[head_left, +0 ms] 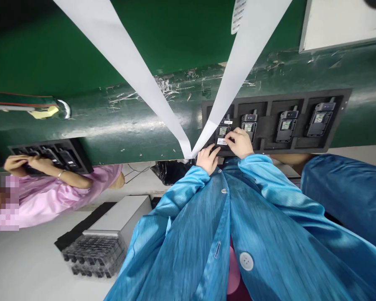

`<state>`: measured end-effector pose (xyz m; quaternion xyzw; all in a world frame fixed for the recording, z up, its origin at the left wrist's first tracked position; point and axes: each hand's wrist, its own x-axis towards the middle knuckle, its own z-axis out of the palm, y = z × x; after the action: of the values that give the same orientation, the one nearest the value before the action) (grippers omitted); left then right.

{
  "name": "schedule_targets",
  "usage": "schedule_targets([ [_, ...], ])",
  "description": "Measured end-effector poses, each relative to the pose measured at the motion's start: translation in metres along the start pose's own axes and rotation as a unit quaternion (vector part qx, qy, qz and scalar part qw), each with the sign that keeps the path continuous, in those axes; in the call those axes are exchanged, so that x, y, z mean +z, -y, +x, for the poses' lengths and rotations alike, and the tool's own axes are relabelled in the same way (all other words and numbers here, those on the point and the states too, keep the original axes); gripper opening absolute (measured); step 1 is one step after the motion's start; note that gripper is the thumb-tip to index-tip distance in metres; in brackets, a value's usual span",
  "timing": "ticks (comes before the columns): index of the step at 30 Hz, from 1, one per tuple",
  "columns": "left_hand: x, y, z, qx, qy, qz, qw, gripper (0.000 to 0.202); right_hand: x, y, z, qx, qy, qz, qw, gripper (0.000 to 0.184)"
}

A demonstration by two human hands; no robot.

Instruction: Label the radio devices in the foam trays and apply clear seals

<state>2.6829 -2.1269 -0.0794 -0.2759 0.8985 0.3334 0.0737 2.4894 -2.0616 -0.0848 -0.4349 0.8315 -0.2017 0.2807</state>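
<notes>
A black foam tray [338, 125] lies on a green conveyor belt [128, 121] and holds several black handheld devices in separate slots. My right hand [240, 143] is curled over the leftmost device [223, 130], its fingertips pinched at a white label on the device's lower end. My left hand [207, 159] rests just to the left, fingers stretched flat on the tray's near edge and holding nothing. Both arms are in blue coat sleeves. Other devices [286, 123] stand untouched in the slots to the right.
Two white strips [138, 71] run down in a V and meet beside my left hand. At left a person in a pink coat [65, 188] has both hands on another black tray [65, 155]. A grey box and a stack of dark trays [95, 253] sit below.
</notes>
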Motion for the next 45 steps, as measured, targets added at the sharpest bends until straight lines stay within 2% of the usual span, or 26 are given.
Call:
schedule_targets([
  [45,0.0019,0.0004,-0.0009,-0.001,0.009,0.003,1.0,0.048,0.0005,0.0,-0.0003,-0.005,0.006,-0.019,1.0,0.016],
])
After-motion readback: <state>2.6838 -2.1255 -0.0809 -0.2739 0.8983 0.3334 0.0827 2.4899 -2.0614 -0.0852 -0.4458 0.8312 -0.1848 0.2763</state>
